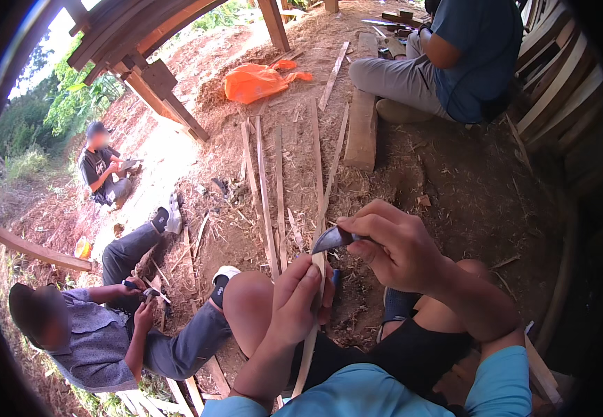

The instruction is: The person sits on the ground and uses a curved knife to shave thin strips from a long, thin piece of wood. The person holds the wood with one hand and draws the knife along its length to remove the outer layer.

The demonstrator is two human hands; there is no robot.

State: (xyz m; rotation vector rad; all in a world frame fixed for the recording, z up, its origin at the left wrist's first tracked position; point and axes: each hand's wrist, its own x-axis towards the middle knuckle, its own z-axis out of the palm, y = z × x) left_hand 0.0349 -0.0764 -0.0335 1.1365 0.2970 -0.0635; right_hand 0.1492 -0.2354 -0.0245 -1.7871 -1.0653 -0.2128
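Note:
My left hand [293, 299] is closed round a thin, pale wood or bamboo strip [306, 361], which runs from my lap up past my thumb. My right hand [397, 243] grips a small knife, most of its handle hidden in the fingers. The knife's short curved blade [329, 240] lies at the strip's upper part, just above my left thumb. Between my bent knees, a small blue thing [336, 278] shows partly behind my left hand; its kind I cannot make out.
Long strips [266, 187] lie on the dirt ahead. Beyond them are an orange plastic bag [256, 82] and a thick plank [362, 142]. A person [86, 326] sits close on my left holding a blue-handled tool, another [103, 167] farther off, a third [468, 62] ahead right. Slats [555, 69] line the right.

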